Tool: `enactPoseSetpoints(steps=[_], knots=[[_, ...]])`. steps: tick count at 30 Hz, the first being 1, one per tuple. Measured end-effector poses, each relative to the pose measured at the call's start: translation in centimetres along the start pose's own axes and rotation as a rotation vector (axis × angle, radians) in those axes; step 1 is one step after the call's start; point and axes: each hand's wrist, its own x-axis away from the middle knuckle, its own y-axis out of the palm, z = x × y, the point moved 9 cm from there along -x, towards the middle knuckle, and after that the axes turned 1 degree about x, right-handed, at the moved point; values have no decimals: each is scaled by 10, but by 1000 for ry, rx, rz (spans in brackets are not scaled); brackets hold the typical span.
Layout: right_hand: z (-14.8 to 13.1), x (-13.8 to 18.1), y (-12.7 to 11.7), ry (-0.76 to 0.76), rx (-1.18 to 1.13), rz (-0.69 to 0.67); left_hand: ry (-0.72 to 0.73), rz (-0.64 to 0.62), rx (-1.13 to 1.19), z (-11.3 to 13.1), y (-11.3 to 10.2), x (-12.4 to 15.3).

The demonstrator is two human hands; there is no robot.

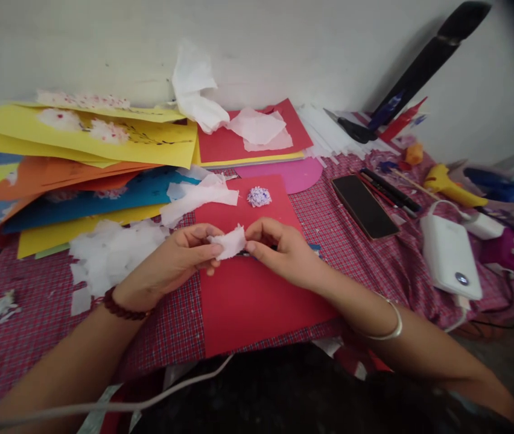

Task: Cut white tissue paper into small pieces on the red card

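Note:
Between my two hands, above a sheet of red paper, is a small crumpled piece of white tissue paper. My left hand pinches its left side between thumb and fingers. At its right edge, the thumb and forefinger of my right hand close on the tissue. A fluffy white and purple paper flower rests on the red sheet just beyond my hands. Something dark lies on the sheet behind my right fingers, mostly hidden.
Torn tissue pieces lie left of the red sheet. Behind them are stacked yellow sheets with flower pictures. A phone, pens and a white power bank are on the right. A white cable crosses in front.

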Motion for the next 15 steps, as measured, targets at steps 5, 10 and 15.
enactPoseSetpoints(steps=[5, 10, 15], knots=[[2, -1, -4, -12, 70, 70, -5, -8, -175, -1, 7, 0], [-5, -1, -20, -51, 194, 161, -96, -107, -579, 1, 13, 8], [0, -3, -26, 47, 39, 160, -84, -418, -799, 4, 32, 19]])
